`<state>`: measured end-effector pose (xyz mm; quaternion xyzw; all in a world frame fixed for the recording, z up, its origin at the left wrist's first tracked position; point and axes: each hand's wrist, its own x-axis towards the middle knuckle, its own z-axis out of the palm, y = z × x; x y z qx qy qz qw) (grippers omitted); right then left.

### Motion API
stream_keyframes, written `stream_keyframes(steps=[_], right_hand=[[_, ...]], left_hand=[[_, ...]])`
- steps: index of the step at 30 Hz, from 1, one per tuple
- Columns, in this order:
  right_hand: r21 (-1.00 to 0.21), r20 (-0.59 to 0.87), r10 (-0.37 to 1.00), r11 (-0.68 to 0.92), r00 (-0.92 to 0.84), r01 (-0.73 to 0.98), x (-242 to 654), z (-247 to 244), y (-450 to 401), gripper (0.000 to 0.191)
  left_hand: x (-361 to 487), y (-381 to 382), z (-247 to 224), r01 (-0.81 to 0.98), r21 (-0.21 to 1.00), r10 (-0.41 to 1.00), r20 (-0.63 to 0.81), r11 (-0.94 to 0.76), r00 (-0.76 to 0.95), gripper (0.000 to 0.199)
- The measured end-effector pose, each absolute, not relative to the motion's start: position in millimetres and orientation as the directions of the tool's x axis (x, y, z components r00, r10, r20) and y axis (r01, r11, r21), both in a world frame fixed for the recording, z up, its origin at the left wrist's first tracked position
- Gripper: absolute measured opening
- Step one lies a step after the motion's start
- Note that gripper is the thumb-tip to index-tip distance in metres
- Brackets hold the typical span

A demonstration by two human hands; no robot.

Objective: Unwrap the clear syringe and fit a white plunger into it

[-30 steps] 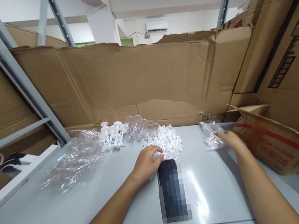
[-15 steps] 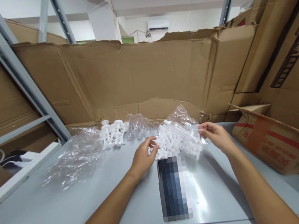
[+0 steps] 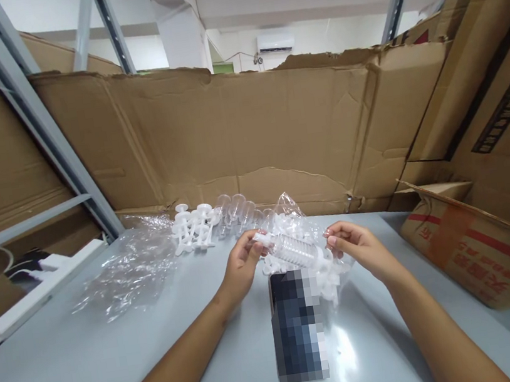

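Note:
A clear ribbed plastic syringe (image 3: pixel 296 248) with a white tip and white parts at its other end lies tilted between my hands, with clear plastic bag film (image 3: pixel 288 205) about it. My left hand (image 3: pixel 243 261) is closed in a pinch on the white tip. With thumb and forefinger together, my right hand (image 3: pixel 360 246) pinches the bag near the other end; the exact grip is hard to see. Beneath the syringe, small white plastic pieces (image 3: pixel 270 266) are mostly covered. A dark phone (image 3: pixel 296 330), partly pixelated, lies just in front.
White plungers (image 3: pixel 194 228) and clear tubes (image 3: pixel 236 212) stand behind my left hand. Crumpled clear film (image 3: pixel 128 272) lies left of them. A power strip (image 3: pixel 45 287) runs along the left side. An open cardboard box (image 3: pixel 475 242) sits right; cardboard (image 3: pixel 246 129) walls the back.
The bagged syringe has come forward and left over the small white pieces. My left hand has closed on its tip, and my right hand has shifted slightly left and lower.

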<state>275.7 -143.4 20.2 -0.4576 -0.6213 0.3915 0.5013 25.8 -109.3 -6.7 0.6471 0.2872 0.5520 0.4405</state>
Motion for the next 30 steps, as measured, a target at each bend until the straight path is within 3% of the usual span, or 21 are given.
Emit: stream_keyframes(steps=[6, 13, 18, 23, 30], right_hand=[[-0.951, 0.223, 0.958, 0.254, -0.179, 0.174, 269, 22, -146, 0.024], [-0.968, 0.055, 0.939, 0.133, -0.338, 0.212, 256, 15, -149, 0.04], [-0.982, 0.001, 0.914, 0.078, -0.407, 0.172, 242, 11, -154, 0.034], [-0.993, 0.017, 0.979, 0.041, -0.204, 0.114, 239, 13, -154, 0.034], [-0.984, 0.064, 0.99, 0.084, 0.127, -0.159, 244, 7, -146, 0.035]], left_hand=[[27, -106, -6, -0.212, 0.907, 0.908, 0.396, -0.364, 0.134, 0.025], [31, -107, -6, -0.277, 0.923, 0.92, 0.33, -0.267, 0.212, 0.023], [31, -108, -8, -0.331, 0.92, 0.931, 0.291, -0.21, 0.218, 0.026], [25, -105, -7, -0.335, 0.914, 0.923, 0.315, -0.231, 0.223, 0.03], [28, -110, -10, -0.156, 0.967, 0.827, 0.255, -0.204, 0.501, 0.034]])
